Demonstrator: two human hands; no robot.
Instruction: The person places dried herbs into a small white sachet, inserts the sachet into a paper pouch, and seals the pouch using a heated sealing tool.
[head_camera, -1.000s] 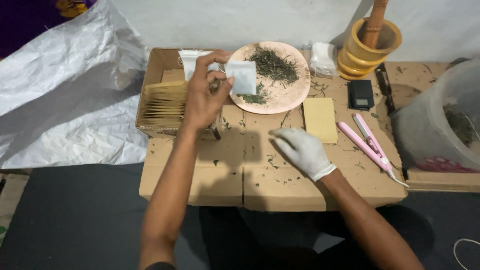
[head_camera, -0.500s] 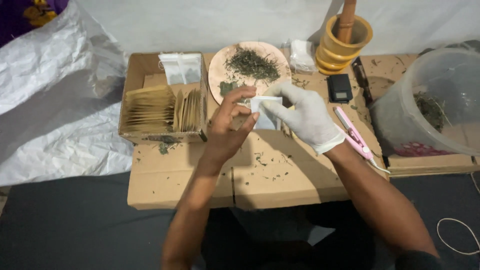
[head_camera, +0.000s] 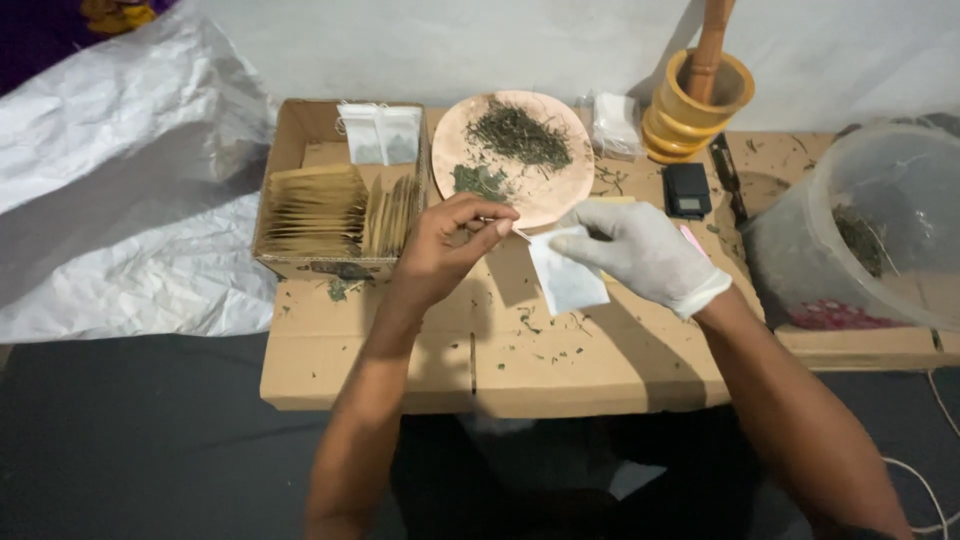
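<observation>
Sachet: small white paper tea bag (head_camera: 566, 280), hanging near the middle of the cardboard work surface (head_camera: 520, 370), just near of the copper plate
Left hand: bare left hand (head_camera: 445, 250), fingers curled, thumb and forefinger pinched shut on the bag's top left corner, where a thin string or edge shows
Right hand: gloved right hand (head_camera: 640, 250) in a white glove, fingers closed lightly over the bag's top right edge; both hands share the bag between them
Plate: round copper plate (head_camera: 560, 195) far of the hands, carrying two heaps of dried green herb (head_camera: 515, 135)
Box: open cardboard box (head_camera: 300, 125) at left, packed with upright tan envelopes (head_camera: 310, 210) and two white sachets (head_camera: 380, 135) at its far end
Far right: yellow mortar with wooden pestle (head_camera: 700, 95), small black scale (head_camera: 688, 190), clear plastic tub (head_camera: 870, 220) holding more herb
Other: crumpled white sheet (head_camera: 120, 200) at far left; loose herb crumbs (head_camera: 540, 340) scattered on the cardboard
Doing it well: as I judge it, the mouth should be spread evenly with both pinches kept at the corners, the thin paper not tugged hard enough to tear, and the bag held close to the plate so spilled leaf falls there
</observation>
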